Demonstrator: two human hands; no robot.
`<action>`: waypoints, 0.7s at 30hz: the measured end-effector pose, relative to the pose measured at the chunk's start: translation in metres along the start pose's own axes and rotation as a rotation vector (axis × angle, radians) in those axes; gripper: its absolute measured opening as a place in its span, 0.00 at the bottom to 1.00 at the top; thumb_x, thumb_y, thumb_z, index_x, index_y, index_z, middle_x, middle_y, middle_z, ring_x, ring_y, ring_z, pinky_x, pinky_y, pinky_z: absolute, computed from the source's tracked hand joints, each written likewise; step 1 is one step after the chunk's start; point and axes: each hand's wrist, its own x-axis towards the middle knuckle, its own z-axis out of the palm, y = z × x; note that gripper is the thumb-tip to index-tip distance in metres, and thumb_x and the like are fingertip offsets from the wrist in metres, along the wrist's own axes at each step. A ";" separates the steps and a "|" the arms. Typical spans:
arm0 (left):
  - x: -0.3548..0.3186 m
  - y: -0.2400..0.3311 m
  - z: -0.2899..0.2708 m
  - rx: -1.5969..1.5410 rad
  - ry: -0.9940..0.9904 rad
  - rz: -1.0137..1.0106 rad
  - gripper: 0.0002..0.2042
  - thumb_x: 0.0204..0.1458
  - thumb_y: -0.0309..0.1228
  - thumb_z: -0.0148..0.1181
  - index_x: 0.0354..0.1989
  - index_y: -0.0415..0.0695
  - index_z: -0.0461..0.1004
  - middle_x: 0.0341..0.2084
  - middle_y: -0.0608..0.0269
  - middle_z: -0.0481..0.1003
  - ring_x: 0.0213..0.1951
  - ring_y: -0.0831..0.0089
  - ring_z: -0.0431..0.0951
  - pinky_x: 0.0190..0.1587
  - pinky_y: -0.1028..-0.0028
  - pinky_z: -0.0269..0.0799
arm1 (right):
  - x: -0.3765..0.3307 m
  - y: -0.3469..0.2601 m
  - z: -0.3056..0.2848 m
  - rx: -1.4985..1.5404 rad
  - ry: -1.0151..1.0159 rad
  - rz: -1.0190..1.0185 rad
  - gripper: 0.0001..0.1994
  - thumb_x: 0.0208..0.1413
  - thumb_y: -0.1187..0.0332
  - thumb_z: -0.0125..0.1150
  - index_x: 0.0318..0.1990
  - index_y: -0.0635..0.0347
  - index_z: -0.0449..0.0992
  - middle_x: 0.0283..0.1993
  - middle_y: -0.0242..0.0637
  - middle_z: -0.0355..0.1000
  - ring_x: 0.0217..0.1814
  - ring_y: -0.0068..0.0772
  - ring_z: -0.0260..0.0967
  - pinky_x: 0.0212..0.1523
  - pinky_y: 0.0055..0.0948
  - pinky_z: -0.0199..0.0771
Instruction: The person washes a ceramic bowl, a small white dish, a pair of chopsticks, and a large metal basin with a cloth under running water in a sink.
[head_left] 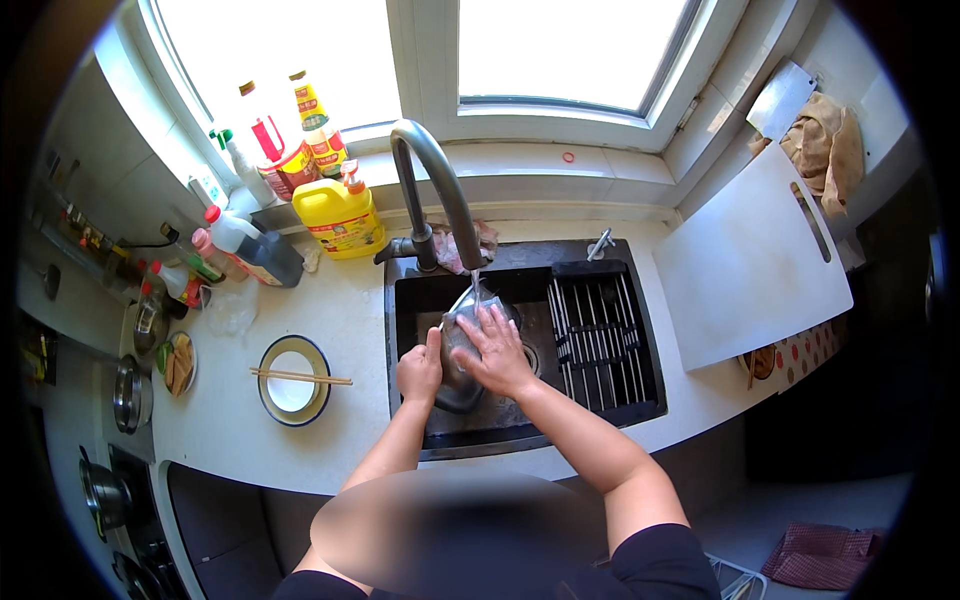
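L grip [420,370] pinched the left edge of a grey metal vessel [455,378], thumb up; R grip [497,357] lay on it w/ fingers spread, approx. at 2 o'clock. Couldn't tell if a cloth was under it. Vessel sat in the dark sink [445,442], w/ a thin stream from the tap [457,200] at 12 o'clock falling onto it. Step in hand: prob. rinsing/wiping; next move prob. called for a steady L hold while the wet metal was turned. Contents mostly hidden by R grip.

Outward from vessel: rack w/ metal bars [590,345] at 3, inside sink. At 9, on the white surface [230,440], dark-rimmed bowl [293,343] held a smaller white bowl [290,396], chopsticks [300,377] across; farther out, plate [193,366] w/ brown food pieces [179,364]. At 10, bottle [255,250] part-full of dark liquid; at 11, yellow jug [340,215], level n/k.
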 end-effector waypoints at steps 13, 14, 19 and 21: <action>-0.028 0.003 -0.019 -0.663 -0.009 -0.357 0.29 0.51 0.58 0.48 0.26 0.38 0.72 0.25 0.66 0.71 0.28 0.77 0.67 0.34 0.74 0.66 | -0.026 0.120 0.066 1.607 -0.028 1.267 0.28 0.59 0.47 0.38 0.54 0.61 0.65 0.55 0.40 0.66 0.56 0.37 0.62 0.58 0.34 0.58; -0.029 0.012 -0.015 -0.716 0.003 -0.387 0.31 0.51 0.59 0.46 0.26 0.36 0.72 0.26 0.65 0.71 0.29 0.76 0.67 0.35 0.74 0.66 | -0.036 0.111 0.076 1.541 0.049 1.274 0.28 0.60 0.47 0.37 0.57 0.62 0.62 0.58 0.39 0.63 0.59 0.37 0.59 0.59 0.34 0.55; -0.012 0.023 -0.001 -0.719 -0.038 -0.403 0.37 0.51 0.62 0.41 0.33 0.31 0.74 0.30 0.58 0.74 0.34 0.71 0.70 0.40 0.70 0.67 | -0.072 0.042 0.098 0.890 0.281 0.737 0.26 0.62 0.56 0.36 0.64 0.60 0.49 0.67 0.46 0.45 0.70 0.43 0.40 0.66 0.35 0.39; -0.006 0.017 0.001 -0.626 -0.069 -0.396 0.37 0.52 0.62 0.40 0.34 0.30 0.74 0.31 0.56 0.74 0.34 0.69 0.70 0.40 0.69 0.67 | -0.067 0.003 0.072 0.591 0.321 0.524 0.26 0.61 0.59 0.39 0.64 0.58 0.51 0.68 0.50 0.44 0.70 0.50 0.38 0.66 0.39 0.38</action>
